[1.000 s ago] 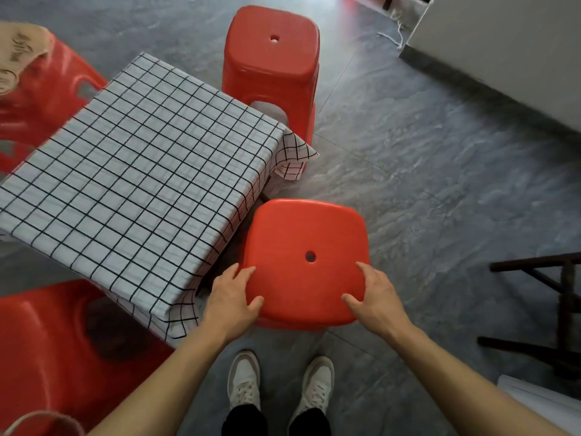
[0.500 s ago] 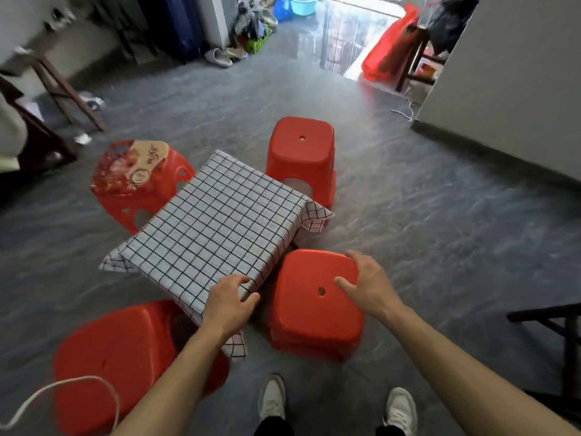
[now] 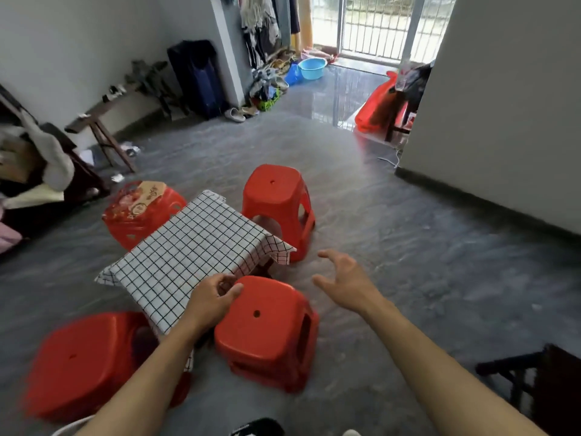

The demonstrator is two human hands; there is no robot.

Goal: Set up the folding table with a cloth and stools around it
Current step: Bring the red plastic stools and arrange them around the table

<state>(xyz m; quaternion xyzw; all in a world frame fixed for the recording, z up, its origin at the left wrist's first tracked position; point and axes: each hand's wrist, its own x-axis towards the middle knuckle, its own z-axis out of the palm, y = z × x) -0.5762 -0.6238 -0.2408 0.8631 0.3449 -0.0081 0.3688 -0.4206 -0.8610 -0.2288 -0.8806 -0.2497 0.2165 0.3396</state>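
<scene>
**One covered table, four red stools**

One folding table stands on the grey floor [image 3: 361, 190], its surface under one checked cloth [image 3: 188, 253]. Four red stools stand around it: near stool [image 3: 267, 335], far stool [image 3: 276, 196], left stool [image 3: 85, 360] and back-left stool [image 3: 141, 209]. The left hand [image 3: 210, 302] is curled at the cloth's near edge; if it grips, I cannot tell. The right hand [image 3: 345, 281] is spread wide in the air, holding nothing.

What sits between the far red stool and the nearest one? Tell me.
In the head view, only the hanging corner of the checked tablecloth and dark table legs below it lie between the far stool and the nearest stool.
</scene>
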